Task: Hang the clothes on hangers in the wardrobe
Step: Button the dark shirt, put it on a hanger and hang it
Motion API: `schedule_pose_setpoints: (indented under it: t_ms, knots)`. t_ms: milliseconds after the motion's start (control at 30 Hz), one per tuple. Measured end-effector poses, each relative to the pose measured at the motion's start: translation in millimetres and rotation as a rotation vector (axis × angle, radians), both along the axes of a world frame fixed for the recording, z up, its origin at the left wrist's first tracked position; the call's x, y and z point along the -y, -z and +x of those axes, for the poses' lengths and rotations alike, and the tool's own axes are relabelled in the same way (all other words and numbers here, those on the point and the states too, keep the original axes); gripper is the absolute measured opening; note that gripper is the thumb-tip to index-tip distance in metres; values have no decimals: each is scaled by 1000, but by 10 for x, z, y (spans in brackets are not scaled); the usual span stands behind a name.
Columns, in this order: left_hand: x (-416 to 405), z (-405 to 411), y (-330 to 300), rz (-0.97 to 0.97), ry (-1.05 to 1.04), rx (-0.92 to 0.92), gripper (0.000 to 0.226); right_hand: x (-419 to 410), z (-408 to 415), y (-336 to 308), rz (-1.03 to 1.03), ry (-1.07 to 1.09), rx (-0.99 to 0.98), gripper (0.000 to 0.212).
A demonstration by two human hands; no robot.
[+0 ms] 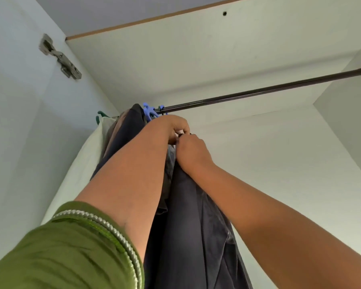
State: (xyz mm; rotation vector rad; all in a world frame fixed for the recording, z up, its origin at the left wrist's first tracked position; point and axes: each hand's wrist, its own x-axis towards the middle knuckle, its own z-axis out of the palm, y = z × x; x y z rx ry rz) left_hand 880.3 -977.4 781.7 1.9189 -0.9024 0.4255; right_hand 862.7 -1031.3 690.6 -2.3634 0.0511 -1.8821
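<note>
I look up into the wardrobe. A dark rod (258,93) crosses from the right wall to the left. A dark grey garment (196,226) hangs down in the middle, below both hands. My left hand (171,128) is raised just under the rod, fingers curled round the top of that garment. My right hand (193,152) meets it and pinches the same dark cloth at its upper edge. A blue hanger (149,111) hooks over the rod right behind my left hand. What lies between the fingers is hidden.
More clothes hang at the left end: a dark piece (131,122), a brownish one and a white one (88,161) on a green hanger (101,114). A door hinge (59,57) sits on the left panel. The rod's right stretch is bare.
</note>
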Motion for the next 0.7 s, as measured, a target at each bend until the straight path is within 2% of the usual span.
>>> schedule_pose_setpoints:
  t_ms: [67,133,200,433,633,700]
  knots:
    - [50,72,9,-151,73,-53,28,123,63,-102,43,-10,61,29]
    - [96,94,80,-211,142,-100,14,194,132,-203,90,-67,96,29]
    - [125,68,92,-226,155,-95,8,195,179,-307,108,-107,93,28]
    - [-8,208,-144,-379,262,-56,23,182,271,-723,63,-125,166,30]
    - [-165,297,-167,-591,270,-5,7,-45,345,-710,37,-279,163,30]
    - [-206,271,-154,-627,283,3,12,-117,312,-676,26,-294,166,29]
